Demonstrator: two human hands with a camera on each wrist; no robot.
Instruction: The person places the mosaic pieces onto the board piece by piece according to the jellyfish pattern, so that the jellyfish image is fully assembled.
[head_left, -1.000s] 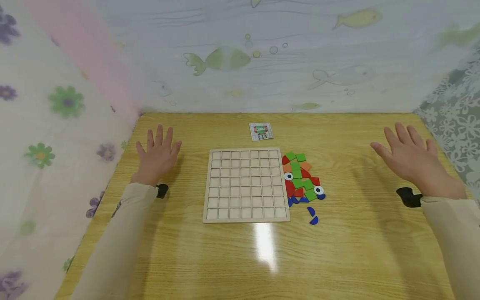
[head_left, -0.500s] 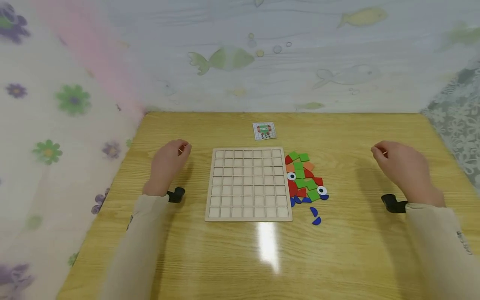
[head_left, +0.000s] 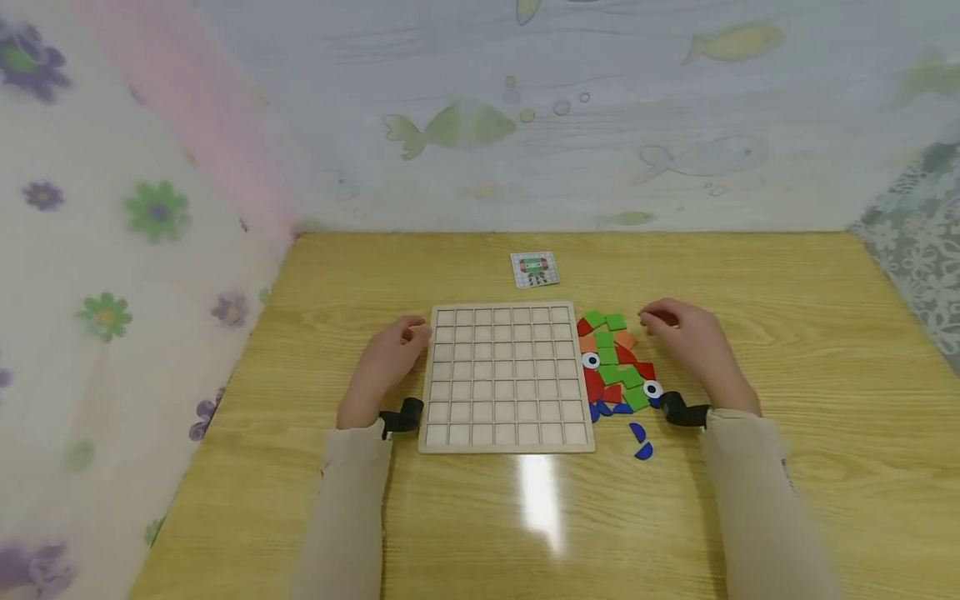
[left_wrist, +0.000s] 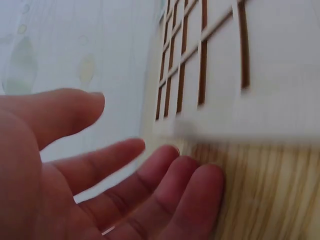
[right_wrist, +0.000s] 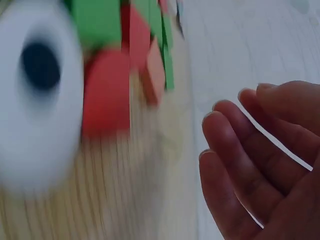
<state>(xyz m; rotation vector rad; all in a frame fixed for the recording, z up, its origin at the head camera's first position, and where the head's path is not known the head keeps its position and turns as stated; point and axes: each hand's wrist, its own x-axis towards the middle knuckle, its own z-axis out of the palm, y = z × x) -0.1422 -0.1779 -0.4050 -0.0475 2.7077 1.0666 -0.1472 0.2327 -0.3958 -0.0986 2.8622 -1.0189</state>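
A square wooden grid board (head_left: 504,377) lies on the table, its cells bare. Beside its left edge is my left hand (head_left: 386,364), thumb apart from loosely bent fingers (left_wrist: 195,195); the left wrist view shows nothing between them. Against the board's right side lies a pile of flat pieces: green squares (head_left: 606,354), red pieces (head_left: 592,386), orange ones (head_left: 624,339), blue half-rounds (head_left: 643,451) and two white eye discs (head_left: 652,389). My right hand (head_left: 693,342) hovers just right of the pile, its slightly bent fingers (right_wrist: 245,165) holding nothing.
A small picture card (head_left: 535,270) with a coloured figure on a grid lies behind the board. The wooden table (head_left: 465,525) meets a fish-patterned cloth (head_left: 450,183) at the back and a flowered one (head_left: 97,375) on the left. Black wrist cameras stick out from both cuffs.
Both hands have moved inward from the table's sides, the left to the board's edge, the right to the pile. Their fingers, spread a second ago, are now bent. Board and pieces stay put.
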